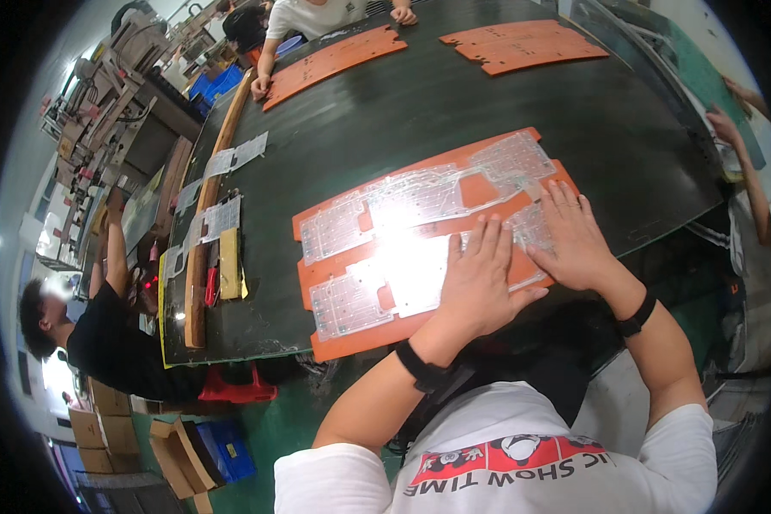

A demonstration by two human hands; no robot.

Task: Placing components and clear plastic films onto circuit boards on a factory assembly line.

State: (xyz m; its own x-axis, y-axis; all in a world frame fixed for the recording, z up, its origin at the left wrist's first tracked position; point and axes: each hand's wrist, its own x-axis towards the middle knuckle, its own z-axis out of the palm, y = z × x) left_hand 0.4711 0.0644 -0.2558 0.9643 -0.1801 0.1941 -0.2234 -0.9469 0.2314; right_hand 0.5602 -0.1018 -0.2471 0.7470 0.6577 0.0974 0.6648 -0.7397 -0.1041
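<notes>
Two clear plastic circuit sheets with fine silver traces lie side by side on an orange board point(360, 343) in front of me. The far sheet point(338, 231) runs along the board's back edge, and glare whitens part of both. My left hand point(481, 278) rests flat on the near sheet point(347, 304), fingers stretched out and thumb spread to the right. At the board's right end my right hand point(574, 238) lies flat with its fingers extended, over the right ends of the sheets. It hides part of them. Neither hand grips anything.
The dark table point(385, 111) carries two more orange boards point(338, 64) point(522, 44) at the far side. A wooden strip point(199, 283) lines the left edge, with small circuit sheets point(223, 221) and a yellow block point(230, 264) nearby. Other people work at the far, left and right sides.
</notes>
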